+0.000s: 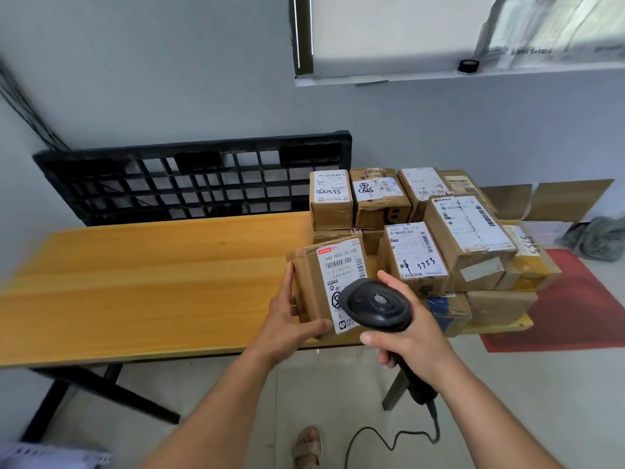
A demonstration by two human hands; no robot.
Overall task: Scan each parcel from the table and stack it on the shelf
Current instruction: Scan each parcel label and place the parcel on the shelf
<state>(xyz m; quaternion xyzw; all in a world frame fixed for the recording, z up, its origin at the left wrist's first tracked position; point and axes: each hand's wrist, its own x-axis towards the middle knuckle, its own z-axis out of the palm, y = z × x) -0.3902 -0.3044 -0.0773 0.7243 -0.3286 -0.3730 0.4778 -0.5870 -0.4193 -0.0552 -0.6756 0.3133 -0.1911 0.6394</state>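
Observation:
My left hand (293, 321) grips a small brown cardboard parcel (313, 286) with a white shipping label, held tilted just above the wooden table (135, 282) near its front edge. My right hand (411, 328) grips a black corded barcode scanner (377, 304); its head sits over the lower part of the parcel's label. Several more labelled cardboard parcels (436, 231) are piled on the table's right end. The white shelf (439, 74) hangs on the wall at the upper right, with wrapped packages (554, 25) on it.
A black plastic pallet (203, 181) leans on the wall behind the table. A black tape roll (468, 66) sits on the shelf edge. A red mat (575, 299), flattened cardboard (554, 198) and a grey bag (598, 242) lie at the right. The scanner cable (389, 441) trails on the floor by my sandalled foot (306, 446).

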